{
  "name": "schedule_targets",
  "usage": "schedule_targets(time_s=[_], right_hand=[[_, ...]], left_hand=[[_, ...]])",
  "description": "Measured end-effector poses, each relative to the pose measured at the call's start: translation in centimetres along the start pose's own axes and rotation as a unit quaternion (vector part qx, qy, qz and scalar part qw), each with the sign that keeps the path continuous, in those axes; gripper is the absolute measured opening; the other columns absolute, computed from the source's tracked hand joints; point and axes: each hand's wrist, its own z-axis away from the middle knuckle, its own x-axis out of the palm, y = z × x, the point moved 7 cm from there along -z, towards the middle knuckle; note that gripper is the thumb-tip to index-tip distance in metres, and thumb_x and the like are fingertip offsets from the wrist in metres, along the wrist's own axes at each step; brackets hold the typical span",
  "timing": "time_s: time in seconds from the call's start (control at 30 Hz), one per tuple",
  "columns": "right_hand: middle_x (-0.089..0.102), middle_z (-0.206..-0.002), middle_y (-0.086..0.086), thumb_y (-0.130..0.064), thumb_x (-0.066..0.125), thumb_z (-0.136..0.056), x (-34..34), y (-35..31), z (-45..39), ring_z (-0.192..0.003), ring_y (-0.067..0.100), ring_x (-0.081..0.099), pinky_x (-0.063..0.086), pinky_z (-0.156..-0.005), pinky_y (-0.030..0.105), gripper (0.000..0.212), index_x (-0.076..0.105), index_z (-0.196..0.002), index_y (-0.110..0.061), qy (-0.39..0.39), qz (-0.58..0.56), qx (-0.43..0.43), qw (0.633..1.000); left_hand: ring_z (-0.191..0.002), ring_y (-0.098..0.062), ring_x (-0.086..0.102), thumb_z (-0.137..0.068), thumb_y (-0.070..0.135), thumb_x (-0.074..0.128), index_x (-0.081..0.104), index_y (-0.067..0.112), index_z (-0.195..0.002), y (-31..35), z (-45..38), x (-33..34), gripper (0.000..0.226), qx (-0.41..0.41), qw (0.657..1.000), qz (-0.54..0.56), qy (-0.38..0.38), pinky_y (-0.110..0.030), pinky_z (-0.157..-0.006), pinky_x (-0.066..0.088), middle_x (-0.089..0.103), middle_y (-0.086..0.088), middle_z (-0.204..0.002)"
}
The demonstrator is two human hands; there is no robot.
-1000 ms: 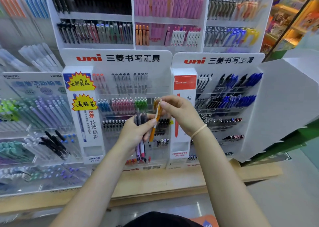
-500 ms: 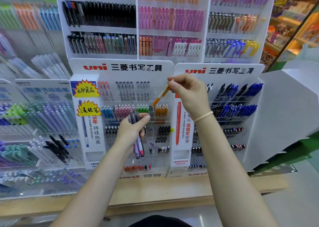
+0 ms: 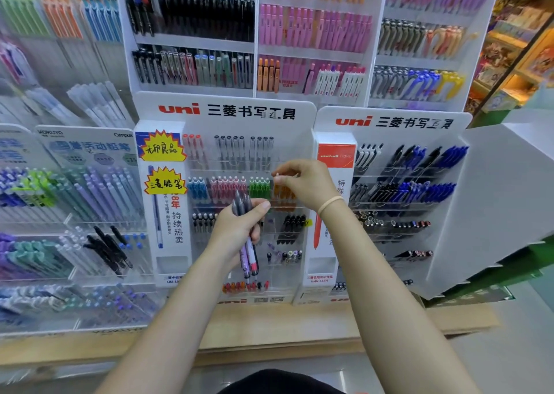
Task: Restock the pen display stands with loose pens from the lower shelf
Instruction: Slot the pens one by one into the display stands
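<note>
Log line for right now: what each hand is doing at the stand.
left hand: grips pen bundle | right hand: fingertips at orange pens slot, grip unclear | stand: uni display stand

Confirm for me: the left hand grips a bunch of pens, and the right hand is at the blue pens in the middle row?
Not quite. The head view shows the right hand at the orange pens, not the blue ones. The left hand does grip a bunch of pens.
</note>
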Motion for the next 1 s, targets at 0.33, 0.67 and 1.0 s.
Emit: schedule_targets(time_s=[0.33, 0.67, 1.0], right_hand=[[0.075, -0.102, -0.002, -0.029, 0.069, -0.092, 0.8, -1.4, -0.4, -0.09, 0.014, 0.068, 0.055, -0.089, 0.035, 0.018, 0.076, -0.106, -0.02, -0.078, 0.18, 0.006, 0.981], [0.073, -0.083, -0.009, -0.039, 0.074, -0.086, 2.4, -2.1, 5.8, -0.077, 0.001, 0.066, 0.054, -0.071, 0.018, 0.019, 0.076, -0.09, -0.021, -0.104, -0.067, 0.035, 0.992], [0.058, -0.068, -0.004, -0.043, 0.071, -0.087, 5.8, -1.2, 8.0, -0.062, 0.004, 0.048, 0.042, -0.062, 0.024, 0.033, 0.064, -0.079, -0.012, -0.146, 0.022, 0.003, 0.989]], left_hand=[[-0.045, -0.013, 0.042, -0.092, 0.015, 0.071, 0.069, 0.008, -0.1, -0.5, 0.5, -0.6, 0.011, -0.025, 0.999, 0.023, -0.027, -0.025, -0.045, 0.038, 0.055, 0.0, -0.065], [-0.06, -0.019, 0.05, -0.087, 0.002, 0.073, 0.069, 0.006, -0.087, -0.7, 2.4, 1.5, 0.005, -0.046, 0.977, -0.073, -0.195, -0.022, -0.046, 0.037, 0.06, -0.009, -0.068], [-0.043, -0.011, 0.045, -0.089, -0.012, 0.061, 0.063, -0.001, -0.092, -2.7, 4.6, 2.2, 0.012, -0.136, 0.958, -0.077, -0.241, -0.018, -0.042, 0.035, 0.058, -0.017, -0.068]])
